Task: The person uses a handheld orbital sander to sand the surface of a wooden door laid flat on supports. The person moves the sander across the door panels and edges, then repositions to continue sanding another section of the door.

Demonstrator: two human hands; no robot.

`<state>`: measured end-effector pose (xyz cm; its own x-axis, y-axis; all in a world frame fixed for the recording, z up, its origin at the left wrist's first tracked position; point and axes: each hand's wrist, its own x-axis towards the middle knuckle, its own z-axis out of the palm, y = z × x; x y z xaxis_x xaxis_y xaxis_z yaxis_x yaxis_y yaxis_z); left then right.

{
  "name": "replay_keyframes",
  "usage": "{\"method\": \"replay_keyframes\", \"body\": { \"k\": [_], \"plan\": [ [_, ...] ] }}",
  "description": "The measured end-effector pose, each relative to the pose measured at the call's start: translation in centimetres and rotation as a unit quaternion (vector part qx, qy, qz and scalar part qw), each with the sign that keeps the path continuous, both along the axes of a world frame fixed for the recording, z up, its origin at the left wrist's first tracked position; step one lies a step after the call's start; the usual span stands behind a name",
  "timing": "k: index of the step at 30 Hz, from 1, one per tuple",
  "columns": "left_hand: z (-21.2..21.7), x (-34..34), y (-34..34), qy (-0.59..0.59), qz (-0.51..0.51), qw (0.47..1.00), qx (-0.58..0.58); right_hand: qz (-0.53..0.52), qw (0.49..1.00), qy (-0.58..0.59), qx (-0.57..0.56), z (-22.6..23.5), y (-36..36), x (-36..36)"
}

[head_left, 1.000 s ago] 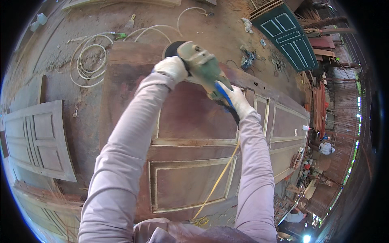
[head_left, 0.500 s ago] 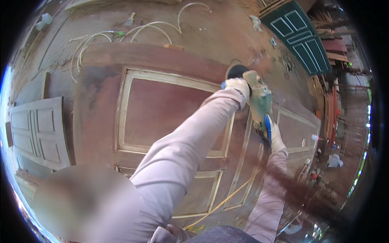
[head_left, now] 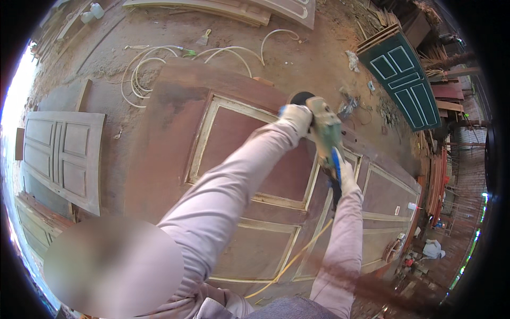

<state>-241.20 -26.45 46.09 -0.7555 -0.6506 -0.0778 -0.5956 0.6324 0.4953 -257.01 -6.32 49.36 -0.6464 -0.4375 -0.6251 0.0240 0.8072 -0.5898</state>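
Note:
Both my hands, in white gloves with blue on them, hold a green-bodied angle grinder (head_left: 325, 127) over a reddish-brown wooden panel door (head_left: 159, 122). My left hand (head_left: 297, 119) is closed round the front end, beside the black round disc (head_left: 303, 98). My right hand (head_left: 346, 175) grips the rear of the body. The disc is at the door's far rail, beyond the pale moulding (head_left: 244, 108) of a panel; whether it touches the wood I cannot tell. A yellow cord (head_left: 300, 256) runs from the grinder's rear toward me across the door.
A coiled pale hose (head_left: 139, 80) and a brush (head_left: 204, 37) lie on the ground beyond the door. A dark green door (head_left: 399, 77) leans at the far right. Grey panel doors (head_left: 64, 154) stand at left. A person (head_left: 433, 249) is at far right.
Along the far rail, the grinder has moved left relative to the door, with both hands still on it. The whole view has shifted, so the door sits farther right.

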Motion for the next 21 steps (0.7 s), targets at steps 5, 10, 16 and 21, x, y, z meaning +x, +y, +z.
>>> {"method": "replay_keyframes", "body": {
  "k": [5, 10, 16, 21],
  "plan": [
    [0.7, 12.1, -6.5, -0.067, 0.109, 0.991, -0.039, 0.089, 0.992, -0.013, -0.088, 1.3, -9.5, 10.0],
    [1.1, 21.9, -11.3, -0.109, 0.232, 0.966, -0.016, 0.235, 0.971, 0.051, -0.018, 2.4, -17.1, 17.1],
    [0.7, 17.6, -8.4, -0.088, 0.222, 0.971, 0.006, 0.23, 0.973, -0.013, 0.0, 2.4, -14.8, 12.5],
    [0.1, 6.8, -3.7, -0.051, 0.134, 0.99, 0.01, 0.111, 0.992, -0.04, -0.034, 3.1, -7.6, 5.2]
  ]
}}
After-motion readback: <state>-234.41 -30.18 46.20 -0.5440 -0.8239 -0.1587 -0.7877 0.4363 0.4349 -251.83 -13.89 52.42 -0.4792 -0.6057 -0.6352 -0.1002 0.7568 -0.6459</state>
